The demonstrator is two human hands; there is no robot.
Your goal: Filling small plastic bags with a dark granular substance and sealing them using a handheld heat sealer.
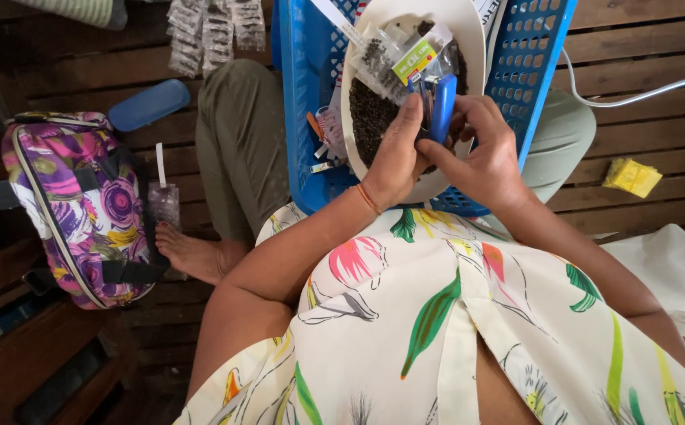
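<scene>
head view: a blue stapler, narrow and glossy, stands nearly upright over the white oval bowl of dark peppercorns. the left hand curls around the stapler's left side, thumb pressed along it; the right hand closes on its right side, fingers wrapped tight. small clear packets with a green label lie just above the stapler in the bowl. the bowl sits inside a blue basket, whose walls crowd both hands; past the basket's right wall lie open wooden floor slats
</scene>
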